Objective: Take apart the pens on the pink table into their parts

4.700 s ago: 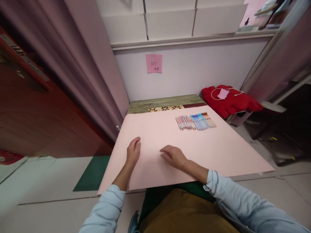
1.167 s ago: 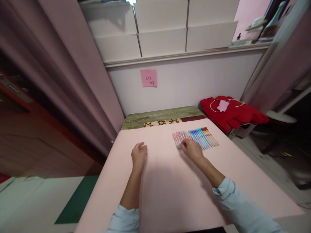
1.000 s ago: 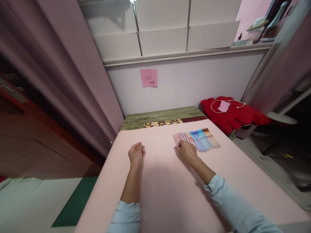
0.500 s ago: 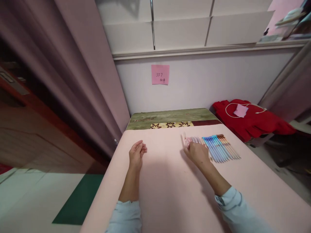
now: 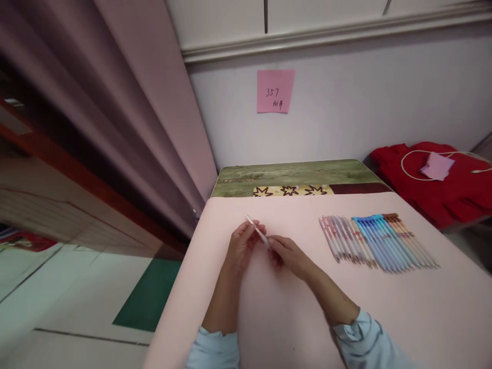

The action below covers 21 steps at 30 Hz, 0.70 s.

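A slim whitish pen point(image 5: 262, 236) slants between my two hands above the pink table cover. My left hand point(image 5: 240, 245) is closed around its upper part, the thumb lying against it and the far tip sticking out. With thumb and fingers, my right hand point(image 5: 289, 256) pinches the lower end, whose tip is hidden. To the right, several pens point(image 5: 376, 243) lie side by side in a row, shading from pink and grey through blue to brown and orange.
The pink cover point(image 5: 277, 328) leaves the table's green patterned far end point(image 5: 292, 171) showing. Beyond stands a wall with a pink note point(image 5: 275, 92). A red cloth point(image 5: 438, 200) with a white cable lies right of the table; a mauve curtain point(image 5: 154, 102) hangs at left.
My right hand has moved left from the pen row with a pen, and my left hand now grips it too. The camera view has shifted down and closer.
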{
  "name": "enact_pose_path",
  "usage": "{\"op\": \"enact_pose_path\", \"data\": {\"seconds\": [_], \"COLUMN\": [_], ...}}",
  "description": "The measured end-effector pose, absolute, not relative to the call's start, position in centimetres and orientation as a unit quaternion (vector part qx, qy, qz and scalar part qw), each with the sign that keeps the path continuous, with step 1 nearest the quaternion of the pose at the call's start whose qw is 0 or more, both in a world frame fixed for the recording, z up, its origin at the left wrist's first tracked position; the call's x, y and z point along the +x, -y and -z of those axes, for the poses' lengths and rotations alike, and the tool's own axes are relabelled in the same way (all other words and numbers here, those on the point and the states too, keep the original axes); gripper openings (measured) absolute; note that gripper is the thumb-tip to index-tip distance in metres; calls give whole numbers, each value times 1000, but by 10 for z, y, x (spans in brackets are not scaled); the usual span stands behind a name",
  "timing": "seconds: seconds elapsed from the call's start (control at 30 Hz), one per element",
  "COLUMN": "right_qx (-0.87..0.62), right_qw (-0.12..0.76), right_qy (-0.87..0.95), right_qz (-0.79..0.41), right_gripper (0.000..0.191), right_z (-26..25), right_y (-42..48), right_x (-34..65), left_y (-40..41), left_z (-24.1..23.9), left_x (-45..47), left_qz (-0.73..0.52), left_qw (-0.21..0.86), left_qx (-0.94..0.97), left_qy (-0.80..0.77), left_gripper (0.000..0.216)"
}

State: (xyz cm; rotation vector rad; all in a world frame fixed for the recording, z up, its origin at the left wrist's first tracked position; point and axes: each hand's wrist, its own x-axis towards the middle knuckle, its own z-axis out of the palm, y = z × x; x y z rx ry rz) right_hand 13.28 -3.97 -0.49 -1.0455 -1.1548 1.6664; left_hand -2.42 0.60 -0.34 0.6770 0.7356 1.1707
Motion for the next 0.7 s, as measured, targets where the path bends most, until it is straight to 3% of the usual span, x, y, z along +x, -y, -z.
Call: {"op": "enact_pose_path", "data": {"seconds": [0.23, 0.53, 0.7], "right_qx": [-380, -497, -490], "right_qw": [367, 471, 398], "right_qy": [324, 430, 387], "right_qz": [-785, -589, -672], "right_gripper": [43, 46, 58], "right_z": [-1, 4, -2], "right_y": [36, 37, 38], "right_x": [141, 131, 135], "left_y": [-1, -2, 0], "left_z": [-3, -4, -6], "left_x": [-15, -8, -6], "left_qz": [-507, -560, -561], "left_qw": [742, 690, 694], "left_qx": [284, 262, 266], "left_qy": [-333, -376, -366], "left_gripper": [32, 28, 30]}}
